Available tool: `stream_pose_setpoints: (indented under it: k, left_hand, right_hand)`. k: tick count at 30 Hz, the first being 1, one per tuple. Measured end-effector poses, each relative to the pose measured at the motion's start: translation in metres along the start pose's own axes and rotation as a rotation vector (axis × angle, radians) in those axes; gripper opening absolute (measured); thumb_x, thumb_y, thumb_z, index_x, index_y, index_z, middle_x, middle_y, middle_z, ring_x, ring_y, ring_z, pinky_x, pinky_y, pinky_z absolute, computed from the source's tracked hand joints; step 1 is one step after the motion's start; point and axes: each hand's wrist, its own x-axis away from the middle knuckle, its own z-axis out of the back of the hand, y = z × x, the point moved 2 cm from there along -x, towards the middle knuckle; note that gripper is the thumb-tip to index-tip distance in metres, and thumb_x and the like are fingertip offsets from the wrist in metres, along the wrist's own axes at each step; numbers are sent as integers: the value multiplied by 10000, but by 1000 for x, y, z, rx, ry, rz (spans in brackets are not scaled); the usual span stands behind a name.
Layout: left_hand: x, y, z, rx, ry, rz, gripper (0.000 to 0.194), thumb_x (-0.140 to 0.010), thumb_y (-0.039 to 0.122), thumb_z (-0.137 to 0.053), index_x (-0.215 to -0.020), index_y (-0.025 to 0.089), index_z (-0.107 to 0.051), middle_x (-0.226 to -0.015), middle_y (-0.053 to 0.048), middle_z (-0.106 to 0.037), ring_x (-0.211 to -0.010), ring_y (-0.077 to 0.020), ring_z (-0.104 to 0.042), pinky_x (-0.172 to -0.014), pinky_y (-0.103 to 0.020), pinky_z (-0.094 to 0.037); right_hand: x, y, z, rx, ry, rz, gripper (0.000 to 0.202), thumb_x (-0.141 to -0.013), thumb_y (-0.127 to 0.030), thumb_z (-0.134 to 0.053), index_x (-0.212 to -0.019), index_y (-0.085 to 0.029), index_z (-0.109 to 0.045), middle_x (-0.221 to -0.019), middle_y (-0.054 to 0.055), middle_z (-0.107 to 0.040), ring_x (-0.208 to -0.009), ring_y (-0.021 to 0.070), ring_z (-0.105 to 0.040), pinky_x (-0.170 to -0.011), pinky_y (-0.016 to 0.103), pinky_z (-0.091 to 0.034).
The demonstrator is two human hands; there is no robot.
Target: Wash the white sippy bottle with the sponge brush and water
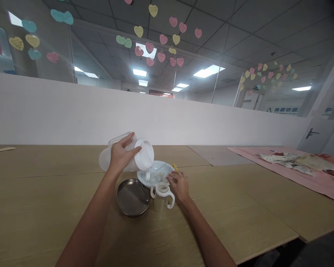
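Observation:
My left hand (121, 152) is wrapped round a translucent white plastic jug (105, 158). The jug lies tilted to the right, its white lid (144, 155) above a white bowl (157, 164). Small clear and white parts sit in the bowl, too small to name. At the bowl's right edge, my right hand (179, 184) has its fingers pinched around a small, clear, ring-like piece (166, 178). Just below those fingers stands a clear baby bottle (160, 200), upright and uncapped, with two white handles. A yellow stick-like thing (175, 167) shows behind my right hand.
Left of the bottle lies a round, shallow metal dish (133, 198) on the wooden table (228, 207). A pink cloth (311, 181) with crumpled fabric covers the far right. A flat, pale strip (5, 149) lies far left. Behind the table rises a white partition (183, 126) with glass above.

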Motion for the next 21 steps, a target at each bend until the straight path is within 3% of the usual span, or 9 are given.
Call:
stream_pose_setpoints:
  k: [7,11,15,21]
  left_hand:
    - [0,1,0,-10,-16,-14,605,-570,225,-733,-1153,203,-571,-1211,-67,-564,-1118,-239,-517,-980,-359,-411]
    - [1,3,1,-25,-34,-11,619,-582,245,-727,-1174,199,-552,-1226,-66,-552,-1126,-233,-509,-981,-354,-408]
    - [1,4,1,-32,-40,-20,615,-586,244,-724,-1175,205,-550,-1218,-59,-559,-1112,-223,-522,-979,-344,-409]
    - [2,7,0,-25,-47,-13,609,-587,244,-723,-1171,202,-553,-1223,-58,-555,-1117,-226,-518,-968,-341,-420]
  right_hand:
    - [2,4,-4,12,-65,26,249,-792,-250,-469,-837,-224,-712,-1144,60,-570,-1071,236,-442,-929,348,-290]
    - [1,10,-5,-116,60,56,261,-765,-195,-446,-821,-195,-701,-1040,75,-602,-1007,221,-479,-901,354,-327]
    - [1,9,-1,-246,183,108,230,-775,-237,-463,-744,-188,-685,-896,65,-624,-883,198,-523,-839,340,-366]
    - [4,-1,2,-155,132,216,263,-800,-289,-486,-645,-192,-675,-856,55,-625,-870,191,-516,-833,335,-347]
